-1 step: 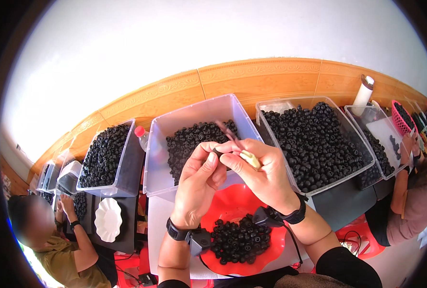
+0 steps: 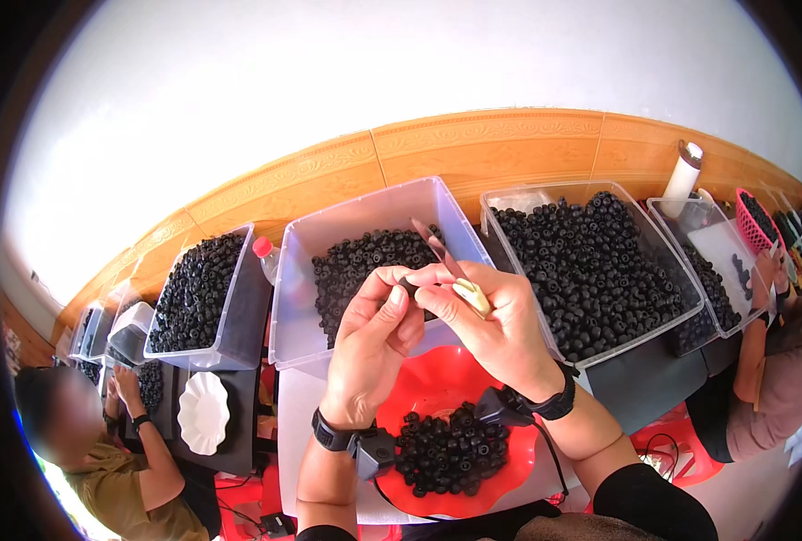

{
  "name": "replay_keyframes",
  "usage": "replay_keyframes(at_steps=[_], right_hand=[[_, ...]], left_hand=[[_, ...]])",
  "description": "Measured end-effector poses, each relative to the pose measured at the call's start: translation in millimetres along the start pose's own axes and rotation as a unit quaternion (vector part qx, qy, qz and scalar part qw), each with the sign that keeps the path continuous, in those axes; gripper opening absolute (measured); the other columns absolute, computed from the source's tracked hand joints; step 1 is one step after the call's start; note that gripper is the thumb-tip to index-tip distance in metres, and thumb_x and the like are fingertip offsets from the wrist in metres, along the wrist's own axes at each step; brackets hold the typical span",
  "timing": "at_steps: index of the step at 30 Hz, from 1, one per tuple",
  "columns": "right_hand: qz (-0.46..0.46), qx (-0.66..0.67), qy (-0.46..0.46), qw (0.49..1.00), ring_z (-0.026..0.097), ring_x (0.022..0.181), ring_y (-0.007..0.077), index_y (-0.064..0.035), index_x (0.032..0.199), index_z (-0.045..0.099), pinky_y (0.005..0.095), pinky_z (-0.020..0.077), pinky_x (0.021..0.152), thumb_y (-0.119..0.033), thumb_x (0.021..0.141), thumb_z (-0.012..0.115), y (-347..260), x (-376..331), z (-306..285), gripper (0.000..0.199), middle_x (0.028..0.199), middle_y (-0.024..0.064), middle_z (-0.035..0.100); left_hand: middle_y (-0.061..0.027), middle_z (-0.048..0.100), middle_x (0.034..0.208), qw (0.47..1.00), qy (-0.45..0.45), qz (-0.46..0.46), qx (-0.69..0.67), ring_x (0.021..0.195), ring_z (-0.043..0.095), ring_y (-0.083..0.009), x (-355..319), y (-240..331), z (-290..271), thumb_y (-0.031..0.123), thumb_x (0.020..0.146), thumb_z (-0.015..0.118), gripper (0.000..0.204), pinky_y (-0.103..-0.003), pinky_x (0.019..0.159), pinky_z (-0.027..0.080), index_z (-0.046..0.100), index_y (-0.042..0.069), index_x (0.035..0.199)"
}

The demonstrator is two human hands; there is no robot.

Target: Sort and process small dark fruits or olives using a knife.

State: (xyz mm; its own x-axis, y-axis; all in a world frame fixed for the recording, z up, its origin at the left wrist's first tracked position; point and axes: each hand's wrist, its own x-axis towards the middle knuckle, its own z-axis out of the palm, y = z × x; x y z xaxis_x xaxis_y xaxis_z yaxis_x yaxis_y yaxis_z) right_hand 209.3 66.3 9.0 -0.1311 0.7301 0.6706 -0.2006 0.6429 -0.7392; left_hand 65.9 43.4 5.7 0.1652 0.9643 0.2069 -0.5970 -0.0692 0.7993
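My left hand [image 2: 372, 329] is closed, pinching a small round black part [image 2: 408, 287] between thumb and fingertips. In my right hand [image 2: 500, 316] is a small knife [image 2: 443, 252] with a pale yellow-green handle; its blade points up and away to the left. The right thumb and index fingertip also meet the black part. Both hands are held over the near side of a clear bin [image 2: 284, 329] partly filled with black ring-like parts [image 2: 365, 257]. Below them, a red scalloped bowl [image 2: 518, 455] contains more such parts [image 2: 451, 451].
Another clear bin [image 2: 689, 317], heaped with black parts, stands to the right; a further full bin [image 2: 205, 361] is to the left. Beside it are a red-capped bottle [image 2: 264, 256] and a white scalloped dish [image 2: 203, 413]. Co-workers sit at left [image 2: 140, 478] and right [image 2: 779, 383].
The knife blade, smeared by motion before, now shows sharply and has tipped slightly. Both hands stay in nearly the same place.
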Motion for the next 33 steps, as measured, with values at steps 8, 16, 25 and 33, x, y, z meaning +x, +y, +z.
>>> replay_keyframes(at_steps=[8,16,25,33], right_hand=[[0.095,-0.022,-0.033,0.995,0.045,0.059,0.0059,0.0008,0.092,0.061,0.0244,0.0404,0.051,-0.02,0.092,0.063,-13.8,4.8,-7.6,0.02,0.066,0.0007,0.057],[-0.018,-0.171,-0.012,0.985,0.052,0.052,0.0229,-0.0012,0.085,0.06,0.0307,0.0412,0.048,-0.025,0.088,0.066,-8.3,-0.9,-2.1,0.024,0.066,0.0117,0.056],[-0.047,-0.274,-0.04,0.96,0.056,0.052,0.0238,-0.0055,0.076,0.06,0.0331,0.0424,0.047,-0.027,0.081,0.073,-14.5,-1.2,-0.1,0.025,0.063,0.0059,0.056],[-0.062,-0.293,-0.029,0.954,0.056,0.052,0.0228,-0.0067,0.075,0.06,0.0337,0.0419,0.046,-0.028,0.081,0.073,-10.6,-1.1,-1.3,0.025,0.062,0.005,0.056]], left_hand=[[-0.0037,0.056,0.093,1.0,-0.007,0.019,-0.015,0.066,0.039,-0.0069,4.9,4.5,-6.7,0.011,0.096,0.052,0.015,-0.02,0.061,0.035,0.054,0.004,0.109],[-0.0058,0.054,0.09,0.997,0.011,0.041,-0.065,0.068,0.041,-0.0085,4.5,9.0,-14.1,0.007,0.095,0.051,0.016,-0.022,0.065,0.038,0.054,0.003,0.11],[-0.003,0.05,0.089,0.993,-0.05,0.034,-0.1,0.07,0.041,-0.0091,5.0,11.6,-18.9,0.008,0.093,0.054,0.016,-0.023,0.071,0.042,0.052,0.007,0.108],[-0.0036,0.051,0.089,0.992,-0.042,0.035,-0.114,0.07,0.041,-0.0096,7.0,8.8,-21.0,0.009,0.092,0.056,0.013,-0.024,0.071,0.042,0.052,0.007,0.104]])
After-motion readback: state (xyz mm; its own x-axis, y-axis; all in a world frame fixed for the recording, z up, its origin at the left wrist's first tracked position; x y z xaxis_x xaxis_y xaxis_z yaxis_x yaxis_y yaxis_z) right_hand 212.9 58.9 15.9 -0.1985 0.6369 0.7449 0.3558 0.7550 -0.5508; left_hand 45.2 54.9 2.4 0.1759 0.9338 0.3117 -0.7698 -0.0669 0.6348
